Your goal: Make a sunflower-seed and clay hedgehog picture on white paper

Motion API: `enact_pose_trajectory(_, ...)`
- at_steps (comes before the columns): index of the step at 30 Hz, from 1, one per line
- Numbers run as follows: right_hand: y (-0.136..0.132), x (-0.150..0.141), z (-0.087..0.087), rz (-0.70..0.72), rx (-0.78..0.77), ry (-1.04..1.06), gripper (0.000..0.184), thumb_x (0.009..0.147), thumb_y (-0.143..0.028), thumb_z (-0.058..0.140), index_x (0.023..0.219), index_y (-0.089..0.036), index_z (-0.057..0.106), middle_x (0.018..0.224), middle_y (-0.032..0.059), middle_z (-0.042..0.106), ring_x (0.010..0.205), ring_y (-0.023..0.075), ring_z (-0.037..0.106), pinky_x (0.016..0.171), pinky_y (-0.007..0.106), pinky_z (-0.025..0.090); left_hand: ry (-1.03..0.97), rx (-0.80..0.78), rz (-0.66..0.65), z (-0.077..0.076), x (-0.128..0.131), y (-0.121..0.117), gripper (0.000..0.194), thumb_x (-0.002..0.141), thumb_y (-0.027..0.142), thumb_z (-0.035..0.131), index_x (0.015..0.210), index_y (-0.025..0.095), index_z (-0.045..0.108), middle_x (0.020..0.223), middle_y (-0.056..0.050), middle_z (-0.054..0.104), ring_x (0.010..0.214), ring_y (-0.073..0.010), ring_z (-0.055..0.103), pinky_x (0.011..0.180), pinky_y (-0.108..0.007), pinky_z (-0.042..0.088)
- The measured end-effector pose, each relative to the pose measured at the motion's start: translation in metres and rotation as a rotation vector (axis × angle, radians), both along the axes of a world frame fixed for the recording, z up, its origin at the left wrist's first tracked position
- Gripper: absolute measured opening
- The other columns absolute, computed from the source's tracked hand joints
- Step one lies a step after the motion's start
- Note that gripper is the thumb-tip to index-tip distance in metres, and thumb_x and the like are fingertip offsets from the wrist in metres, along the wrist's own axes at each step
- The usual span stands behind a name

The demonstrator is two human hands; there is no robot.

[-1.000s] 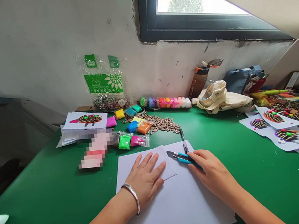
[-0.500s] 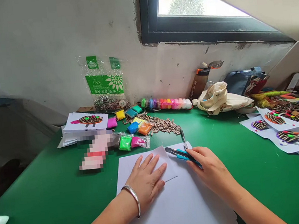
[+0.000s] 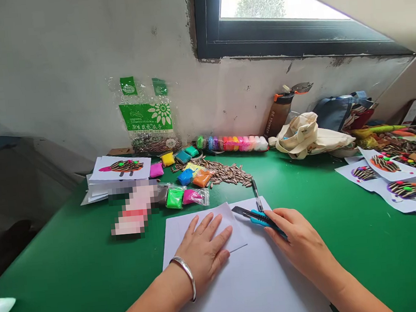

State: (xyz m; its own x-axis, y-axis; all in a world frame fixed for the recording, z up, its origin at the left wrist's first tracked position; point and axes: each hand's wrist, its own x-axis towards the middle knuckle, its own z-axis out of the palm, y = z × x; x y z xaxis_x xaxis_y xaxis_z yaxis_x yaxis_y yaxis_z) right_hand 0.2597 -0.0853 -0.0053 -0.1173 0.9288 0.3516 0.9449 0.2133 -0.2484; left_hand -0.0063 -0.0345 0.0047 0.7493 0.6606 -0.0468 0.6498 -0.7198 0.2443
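Right hand: grip closed on a utility knife with a blue handle, thumb and fingers around the body, metal blade end pointing left and resting on the paper. Blade tip just beside the far right corner of a smaller sheet of white paper.

Left hand: grip open, palm down, fingers spread, pressing flat on that smaller sheet. Silver bangle on the left wrist. Smaller sheet lying on a larger sheet of white paper, both at the near edge of a green desk.

Just beyond the knife, a black pen lying on the desk, its near end touching the far edge of the larger sheet. Farther left, packets of modelling clay, including green, pink, blue and orange, beside a loose pile of sunflower seeds. Pixelated object, not identifiable, left of the packets. Far left, a seed-and-clay picture card on a stack of paper. At far right, more such cards. Against the far wall, a clear seed bag, a row of clay tubs, a brown water bottle and a canvas tote.
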Motion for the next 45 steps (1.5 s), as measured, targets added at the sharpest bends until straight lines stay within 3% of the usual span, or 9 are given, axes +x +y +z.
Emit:
enact_pose_trajectory(11,0.000,0.001,-0.002,0.095,-0.010,-0.025,0.029,0.087,-0.021,0.051,0.114,-0.017,0.058,0.103,0.0120,0.059,0.092,0.0240,0.054,0.078,0.038,0.049,-0.029,0.036,-0.005,-0.006,-0.001,0.000,0.047,0.096,0.043,0.032,0.142,0.035,0.029,0.150,-0.004,0.028,0.138,-0.0292,0.021,0.109,-0.057,0.015)
enact_pose_trajectory(22,-0.019,0.010,0.006,0.259,-0.110,0.014,0.033,0.087,-0.017,0.050,0.119,-0.020,0.055,0.104,0.0109,0.058,0.091,0.0207,0.056,0.078,0.035,0.051,0.057,-0.017,0.010,0.003,0.004,0.000,0.048,0.096,0.044,0.031,0.143,0.037,0.024,0.151,-0.005,0.024,0.138,-0.0289,0.019,0.109,-0.057,0.014)
enact_pose_trajectory(32,-0.027,0.019,0.006,0.294,-0.106,0.027,0.034,0.088,-0.018,0.050,0.121,-0.022,0.055,0.103,0.0100,0.060,0.090,0.0194,0.058,0.077,0.034,0.053,0.077,-0.055,0.023,0.008,0.007,0.000,0.048,0.096,0.046,0.030,0.142,0.036,0.027,0.151,-0.005,0.024,0.138,-0.0294,0.018,0.109,-0.056,0.011)
enact_pose_trajectory(38,-0.027,0.005,0.006,0.268,-0.096,0.040,0.032,0.089,-0.018,0.049,0.120,-0.019,0.055,0.101,0.0105,0.060,0.088,0.0197,0.057,0.077,0.035,0.052,0.075,-0.032,0.002,0.008,0.007,-0.001,0.058,0.091,0.060,0.026,0.143,0.035,0.023,0.152,-0.006,0.021,0.139,-0.0305,0.017,0.109,-0.056,0.009)
enact_pose_trajectory(45,-0.034,-0.002,0.006,0.270,-0.096,0.053,0.030,0.089,-0.018,0.049,0.118,-0.018,0.055,0.101,0.0105,0.059,0.089,0.0197,0.055,0.077,0.035,0.051,0.068,-0.029,-0.003,0.008,0.006,-0.002,0.062,0.089,0.064,0.026,0.144,0.035,0.020,0.152,-0.007,0.021,0.139,-0.0311,0.015,0.109,-0.056,0.007)
